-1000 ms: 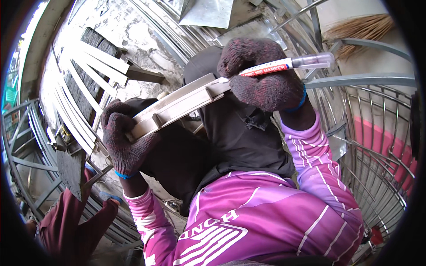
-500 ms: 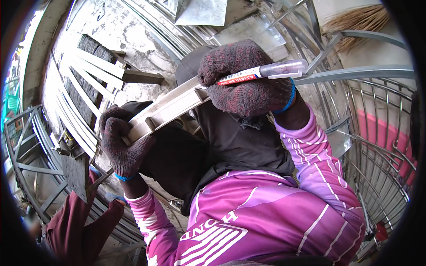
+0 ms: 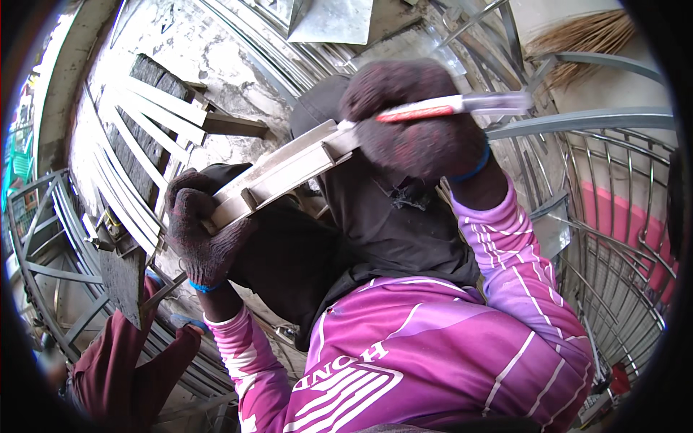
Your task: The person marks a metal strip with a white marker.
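Observation:
My left hand (image 3: 206, 234), in a dark knit glove with a blue cuff, grips the lower left end of a pale metal bar (image 3: 289, 172). Two short crosspieces stand along the bar, which slants up to the right above my knees. My right hand (image 3: 422, 126), gloved the same way, is closed round a marker pen (image 3: 429, 110) with a red and white barrel. Its clear cap sits on the rear end, pointing right. At the bar's upper right end is the pen's front, partly covered by my fingers and smeared by motion.
White metal strips (image 3: 148, 130) fan out over a dark wooden block at left. A person in maroon trousers (image 3: 119, 361) is at lower left. Curved grey metal frames (image 3: 577, 123) and wire racks (image 3: 613, 216) stand at right, below a straw broom (image 3: 581, 43).
My right hand has moved a little right with the marker pen, baring more of the bar's upper end. My left hand stays nearly in place on the bar.

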Motion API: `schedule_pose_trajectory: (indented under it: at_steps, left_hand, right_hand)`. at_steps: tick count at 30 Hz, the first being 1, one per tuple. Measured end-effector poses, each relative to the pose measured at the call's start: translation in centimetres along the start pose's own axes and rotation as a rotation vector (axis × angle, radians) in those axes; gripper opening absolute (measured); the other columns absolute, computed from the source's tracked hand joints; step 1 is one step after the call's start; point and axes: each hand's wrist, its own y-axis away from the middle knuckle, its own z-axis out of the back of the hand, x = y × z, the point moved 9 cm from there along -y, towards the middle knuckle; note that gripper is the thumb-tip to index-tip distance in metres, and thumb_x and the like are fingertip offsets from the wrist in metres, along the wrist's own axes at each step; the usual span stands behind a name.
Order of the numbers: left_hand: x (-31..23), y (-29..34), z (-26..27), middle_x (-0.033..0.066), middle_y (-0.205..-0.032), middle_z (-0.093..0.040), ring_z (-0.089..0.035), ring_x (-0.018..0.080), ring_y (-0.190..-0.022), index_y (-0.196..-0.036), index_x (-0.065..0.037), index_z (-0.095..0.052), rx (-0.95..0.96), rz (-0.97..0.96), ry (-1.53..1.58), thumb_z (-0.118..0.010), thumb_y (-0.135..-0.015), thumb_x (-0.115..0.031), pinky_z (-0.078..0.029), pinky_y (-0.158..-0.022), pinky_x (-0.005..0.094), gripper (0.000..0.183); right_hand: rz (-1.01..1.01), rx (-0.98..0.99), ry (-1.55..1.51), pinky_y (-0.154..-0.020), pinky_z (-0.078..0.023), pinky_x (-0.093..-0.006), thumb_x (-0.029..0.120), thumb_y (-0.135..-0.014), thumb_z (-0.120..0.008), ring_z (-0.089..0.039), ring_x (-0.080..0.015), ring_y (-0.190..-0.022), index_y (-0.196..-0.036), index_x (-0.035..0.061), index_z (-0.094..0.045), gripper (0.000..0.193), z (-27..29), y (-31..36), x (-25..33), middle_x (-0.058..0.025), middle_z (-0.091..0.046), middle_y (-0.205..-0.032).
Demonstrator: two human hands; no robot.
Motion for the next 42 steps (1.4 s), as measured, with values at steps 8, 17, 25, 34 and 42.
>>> schedule_pose_trajectory:
  at_steps: [8,17,25,34,42]
  left_hand:
    - [0.9,0.1,0.4,0.0208,-0.112,-0.064,-0.061,0.034,-0.106,-0.096,0.0,-0.063,-0.044,-0.043,0.136,-0.071,-0.091,-0.016,-0.049,-0.1,0.0446,0.018]
    - [2.0,1.8,1.5,0.0197,-0.121,-0.066,-0.064,0.0373,-0.114,-0.121,-0.002,-0.064,-0.21,-0.012,0.149,-0.076,-0.076,-0.007,-0.052,-0.104,0.0471,0.047]
    - [-15.7,-1.1,5.5,0.0196,-0.14,-0.06,-0.058,0.043,-0.133,-0.139,-0.008,-0.065,-0.32,-0.348,-0.415,-0.089,-0.073,-0.018,-0.05,-0.111,0.0553,0.071]
    - [-7.7,-0.2,2.3,0.0054,-0.082,-0.069,-0.069,0.0261,-0.072,-0.108,-0.006,-0.068,-0.02,0.058,0.318,-0.075,-0.099,-0.022,-0.054,-0.067,0.0402,0.02]
    - [-5.0,-1.1,-0.2,0.0107,-0.092,-0.075,-0.07,0.018,-0.085,-0.113,0.002,-0.068,-0.431,0.216,1.219,-0.069,-0.107,-0.021,-0.055,-0.083,0.0324,0.024]
  right_hand:
    - [0.01,-0.008,0.908,-0.073,-0.06,-0.0429,0.011,-0.093,-0.079,-0.075,-0.0324,-0.083,-0.113,0.0075,-0.077,0.021,2.0,1.1,2.1,-0.0129,-0.076,-0.091]
    - [-0.015,-0.346,1.521,-0.062,-0.057,-0.047,0.023,-0.102,-0.07,-0.073,-0.0395,-0.073,-0.102,0.0152,-0.075,0.009,11.0,-0.3,5.7,-0.0148,-0.075,-0.083]
    - [0.497,-0.219,1.411,-0.079,-0.06,-0.0405,0.009,-0.091,-0.081,-0.076,-0.0306,-0.083,-0.103,0.0099,-0.076,0.013,1.9,-3.5,16.9,-0.0098,-0.08,-0.094]
    - [0.805,-0.271,1.083,-0.099,-0.06,-0.0554,0.056,-0.099,-0.075,-0.074,-0.0351,-0.096,-0.104,-0.0007,-0.073,0.057,-5.9,-4.4,23.1,-0.0136,-0.074,-0.095]
    - [0.381,0.079,0.85,-0.099,-0.055,-0.0521,0.015,-0.083,-0.085,-0.07,-0.0434,-0.111,-0.128,0.0038,-0.069,0.049,-11.0,-2.2,12.4,-0.0181,-0.074,-0.117]
